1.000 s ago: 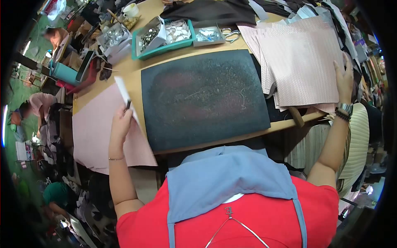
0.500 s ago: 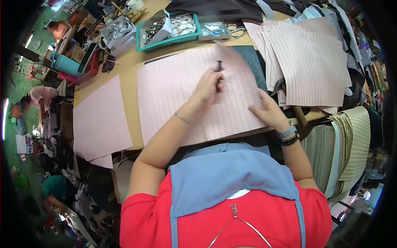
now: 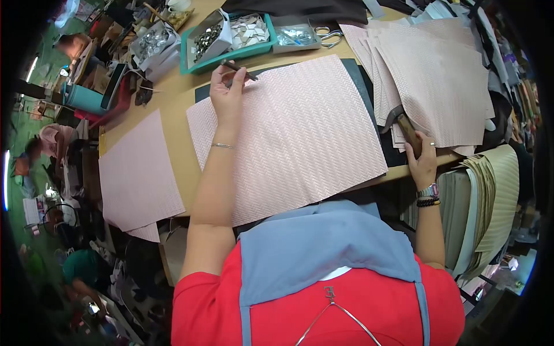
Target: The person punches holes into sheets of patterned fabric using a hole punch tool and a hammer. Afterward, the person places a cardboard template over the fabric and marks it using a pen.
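The left grip (image 3: 227,89) pinches a slim dark tool (image 3: 239,70), its tip at the far edge of a pink textured sheet (image 3: 300,141) lying askew on a dark board (image 3: 203,93). The sheet's near left corner reaches past the edge of the table (image 3: 180,109). At right, the right grip (image 3: 423,161) closes around the end of a wooden-handled tool (image 3: 408,130), beside a pile of similar sheets (image 3: 435,86). More pink sheets (image 3: 138,173) lie at left; a teal tray (image 3: 231,56) and scissors (image 3: 329,37) sit beyond the board.
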A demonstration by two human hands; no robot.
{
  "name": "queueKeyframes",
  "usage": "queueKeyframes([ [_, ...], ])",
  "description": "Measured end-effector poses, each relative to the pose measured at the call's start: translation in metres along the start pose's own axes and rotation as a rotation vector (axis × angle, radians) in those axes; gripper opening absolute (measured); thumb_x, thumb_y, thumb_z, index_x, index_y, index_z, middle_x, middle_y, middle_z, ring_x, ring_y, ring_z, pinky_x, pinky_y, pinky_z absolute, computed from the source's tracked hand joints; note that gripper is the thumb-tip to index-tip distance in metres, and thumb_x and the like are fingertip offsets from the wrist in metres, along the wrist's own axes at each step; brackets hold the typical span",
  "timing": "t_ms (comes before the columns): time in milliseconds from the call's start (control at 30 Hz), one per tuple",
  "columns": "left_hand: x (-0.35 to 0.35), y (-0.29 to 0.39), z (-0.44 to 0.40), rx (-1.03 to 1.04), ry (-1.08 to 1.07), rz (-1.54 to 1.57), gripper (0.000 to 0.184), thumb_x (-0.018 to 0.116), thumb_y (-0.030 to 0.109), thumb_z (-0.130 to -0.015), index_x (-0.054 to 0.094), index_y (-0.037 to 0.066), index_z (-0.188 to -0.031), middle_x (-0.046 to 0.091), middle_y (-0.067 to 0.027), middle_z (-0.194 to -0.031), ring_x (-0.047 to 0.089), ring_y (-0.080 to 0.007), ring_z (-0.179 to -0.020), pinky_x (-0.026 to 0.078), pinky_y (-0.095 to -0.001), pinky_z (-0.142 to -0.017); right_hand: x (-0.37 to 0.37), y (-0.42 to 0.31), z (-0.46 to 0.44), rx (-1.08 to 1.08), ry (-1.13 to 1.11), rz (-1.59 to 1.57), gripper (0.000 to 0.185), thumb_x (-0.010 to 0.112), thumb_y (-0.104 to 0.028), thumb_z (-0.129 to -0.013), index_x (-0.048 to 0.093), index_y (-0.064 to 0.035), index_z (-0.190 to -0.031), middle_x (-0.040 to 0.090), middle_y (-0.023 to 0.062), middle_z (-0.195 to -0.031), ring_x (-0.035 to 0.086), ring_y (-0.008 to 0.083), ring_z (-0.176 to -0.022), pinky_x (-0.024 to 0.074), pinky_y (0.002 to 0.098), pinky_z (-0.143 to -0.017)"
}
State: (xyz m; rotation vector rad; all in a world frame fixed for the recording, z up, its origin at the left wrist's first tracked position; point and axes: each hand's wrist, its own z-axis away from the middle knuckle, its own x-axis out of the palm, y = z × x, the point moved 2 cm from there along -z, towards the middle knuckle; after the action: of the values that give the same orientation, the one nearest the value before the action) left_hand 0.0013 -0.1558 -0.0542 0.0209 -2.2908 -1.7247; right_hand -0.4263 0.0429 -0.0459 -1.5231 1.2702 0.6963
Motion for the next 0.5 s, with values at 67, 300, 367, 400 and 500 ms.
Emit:
queueKeyframes([
  [67, -0.0022, -0.0058, 0.0011, 0.034, 0.001, -0.004, 0.025, 0.068, 0.008, -0.087, 0.056, 0.004, -0.108, 0.064, -0.0063, -0.093, 0.064, -0.0123, -0.079, 0.056, -0.0260, -0.072, 0.0030, 0.0005, 0.0011, -0.004, 0.002, 0.031, 0.038, 0.066, -0.021, -0.086, 0.054, -0.0041, -0.119, 0.058, 0.0185, -0.107, 0.057, 0.0375, -0.099, 0.0466, 0.0427, -0.084],
  [300, -0.0008, -0.0083, 0.0027, 0.087, -0.044, -0.081, 0.028, 0.073, 0.008, -0.083, 0.058, 0.004, -0.107, 0.064, -0.0044, -0.090, 0.062, -0.0107, -0.080, 0.055, -0.0251, -0.069, 0.0038, 0.0002, 0.0000, -0.031, 0.016, 0.058, 0.038, 0.065, -0.021, -0.087, 0.054, -0.0037, -0.119, 0.058, 0.0186, -0.105, 0.057, 0.0372, -0.097, 0.0469, 0.0423, -0.083],
  [367, 0.0016, -0.0059, 0.0052, 0.081, -0.058, -0.140, 0.029, 0.073, 0.008, -0.083, 0.059, 0.005, -0.107, 0.064, -0.0041, -0.090, 0.062, -0.0104, -0.079, 0.054, -0.0248, -0.069, 0.0041, 0.0008, 0.0003, -0.038, 0.021, 0.054, 0.038, 0.065, -0.021, -0.087, 0.054, -0.0036, -0.119, 0.058, 0.0185, -0.104, 0.057, 0.0369, -0.097, 0.0469, 0.0423, -0.083],
  [400, 0.0024, -0.0049, 0.0066, 0.070, -0.065, -0.155, 0.029, 0.073, 0.008, -0.083, 0.059, 0.006, -0.108, 0.065, -0.0040, -0.090, 0.062, -0.0103, -0.079, 0.054, -0.0246, -0.069, 0.0045, 0.0012, 0.0002, -0.044, 0.025, 0.052, 0.038, 0.065, -0.021, -0.087, 0.054, -0.0035, -0.119, 0.058, 0.0185, -0.104, 0.057, 0.0368, -0.097, 0.0469, 0.0422, -0.083],
  [500, 0.0056, -0.0031, 0.0086, 0.069, -0.072, -0.175, 0.029, 0.073, 0.008, -0.082, 0.060, 0.006, -0.108, 0.066, -0.0043, -0.089, 0.063, -0.0106, -0.078, 0.054, -0.0243, -0.068, 0.0048, 0.0008, 0.0003, -0.052, 0.032, 0.055, 0.038, 0.066, -0.021, -0.087, 0.054, -0.0032, -0.118, 0.058, 0.0184, -0.103, 0.058, 0.0364, -0.097, 0.0469, 0.0421, -0.082],
])
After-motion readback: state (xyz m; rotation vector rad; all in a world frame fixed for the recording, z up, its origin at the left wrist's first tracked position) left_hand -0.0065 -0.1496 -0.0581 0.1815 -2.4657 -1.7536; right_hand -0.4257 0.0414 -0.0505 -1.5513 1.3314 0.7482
